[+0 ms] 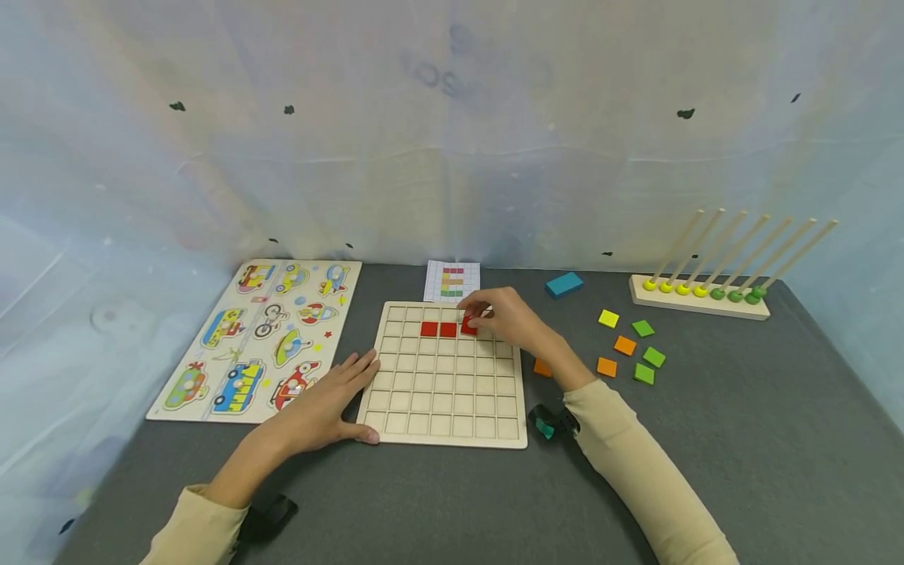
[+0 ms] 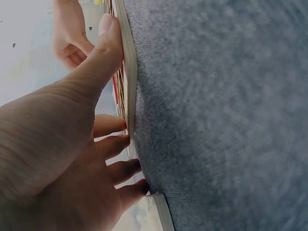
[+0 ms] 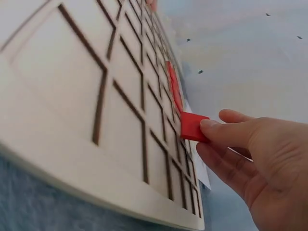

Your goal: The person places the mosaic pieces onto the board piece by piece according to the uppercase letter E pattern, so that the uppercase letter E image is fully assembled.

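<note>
In the head view, a wooden grid board (image 1: 442, 404) lies on the dark grey bench (image 1: 452, 510), with two red tiles (image 1: 439, 329) side by side in neighbouring cells near its far edge. The left hand (image 1: 321, 410) rests at the board's left edge, fingers and thumb spread. The right hand (image 1: 510, 320) pinches a third red tile (image 1: 468, 326) just right of that pair. A picture puzzle (image 1: 263, 337) lies left of the board, a paper card (image 1: 453, 281) beyond its far edge. To the right are a blue block (image 1: 564, 285), a yellow tile (image 1: 608, 318), orange tiles (image 1: 606, 366), green tiles (image 1: 644, 373) and a peg stand (image 1: 699, 298) with yellow and green beads.

In the left wrist view, the left thumb lies against the board's edge, with the fingers apart farther along.

In the right wrist view, thumb and fingers grip the red tile at one end, tilted over the grid; whether it touches the board, I cannot tell.
</note>
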The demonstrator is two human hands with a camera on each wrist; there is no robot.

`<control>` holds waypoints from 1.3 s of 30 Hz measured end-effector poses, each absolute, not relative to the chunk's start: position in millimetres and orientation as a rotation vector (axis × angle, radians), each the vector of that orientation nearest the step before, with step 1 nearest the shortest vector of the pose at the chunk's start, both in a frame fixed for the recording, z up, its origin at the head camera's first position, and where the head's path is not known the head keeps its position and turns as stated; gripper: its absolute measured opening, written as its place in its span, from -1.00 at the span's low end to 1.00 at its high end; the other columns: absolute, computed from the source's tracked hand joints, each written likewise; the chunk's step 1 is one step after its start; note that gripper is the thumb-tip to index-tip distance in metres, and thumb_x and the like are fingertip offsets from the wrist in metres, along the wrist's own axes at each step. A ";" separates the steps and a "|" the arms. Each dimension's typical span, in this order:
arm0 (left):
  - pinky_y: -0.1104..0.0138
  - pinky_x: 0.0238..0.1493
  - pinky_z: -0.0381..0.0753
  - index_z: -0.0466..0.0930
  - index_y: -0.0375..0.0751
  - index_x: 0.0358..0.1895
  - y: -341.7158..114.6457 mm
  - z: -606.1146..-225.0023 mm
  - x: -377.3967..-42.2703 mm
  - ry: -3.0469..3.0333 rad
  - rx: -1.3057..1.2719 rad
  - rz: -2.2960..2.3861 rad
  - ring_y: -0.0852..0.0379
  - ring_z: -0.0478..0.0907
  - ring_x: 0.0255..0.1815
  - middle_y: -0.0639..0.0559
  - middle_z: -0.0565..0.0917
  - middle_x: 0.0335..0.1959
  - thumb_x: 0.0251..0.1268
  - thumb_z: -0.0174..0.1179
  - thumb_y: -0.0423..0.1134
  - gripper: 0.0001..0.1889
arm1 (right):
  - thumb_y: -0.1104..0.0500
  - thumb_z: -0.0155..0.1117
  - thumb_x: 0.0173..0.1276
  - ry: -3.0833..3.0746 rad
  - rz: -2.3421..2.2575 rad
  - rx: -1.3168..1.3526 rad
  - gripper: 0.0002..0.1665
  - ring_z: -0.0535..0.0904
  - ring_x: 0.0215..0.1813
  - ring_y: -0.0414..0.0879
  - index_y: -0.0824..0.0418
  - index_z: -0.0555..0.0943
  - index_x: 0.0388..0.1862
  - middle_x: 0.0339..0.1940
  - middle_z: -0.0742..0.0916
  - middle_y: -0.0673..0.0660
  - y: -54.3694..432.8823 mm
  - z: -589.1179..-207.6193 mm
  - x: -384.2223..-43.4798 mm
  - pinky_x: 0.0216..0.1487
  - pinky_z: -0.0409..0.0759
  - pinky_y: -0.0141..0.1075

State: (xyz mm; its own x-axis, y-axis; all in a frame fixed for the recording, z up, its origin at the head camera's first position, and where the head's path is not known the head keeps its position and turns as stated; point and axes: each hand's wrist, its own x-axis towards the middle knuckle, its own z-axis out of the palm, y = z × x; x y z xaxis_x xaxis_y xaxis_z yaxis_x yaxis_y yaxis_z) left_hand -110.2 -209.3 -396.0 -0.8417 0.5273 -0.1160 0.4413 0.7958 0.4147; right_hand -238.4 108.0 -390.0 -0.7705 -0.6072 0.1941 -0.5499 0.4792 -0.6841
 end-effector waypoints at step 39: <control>-0.20 0.42 0.10 0.09 -0.30 0.53 -209.1 -396.7 -109.0 2.777 0.756 0.571 -0.33 -0.07 0.54 -0.21 0.05 0.57 -0.02 0.35 0.31 0.13 | 0.35 0.30 0.34 2.763 -0.934 -0.974 -0.69 0.66 -0.06 0.02 0.35 0.65 0.07 -0.05 0.74 0.19 163.0 -369.3 -207.5 -0.02 0.65 -0.12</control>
State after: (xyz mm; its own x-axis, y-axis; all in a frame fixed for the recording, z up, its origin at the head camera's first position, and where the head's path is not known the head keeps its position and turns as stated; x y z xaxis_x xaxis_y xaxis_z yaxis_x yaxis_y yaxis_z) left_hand -109.0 -209.1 -396.7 -0.8472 0.5224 -0.0962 0.4421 0.7939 0.4175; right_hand -207.5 163.0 -369.3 -0.7973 -0.5889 0.1321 -0.5483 0.6153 -0.5664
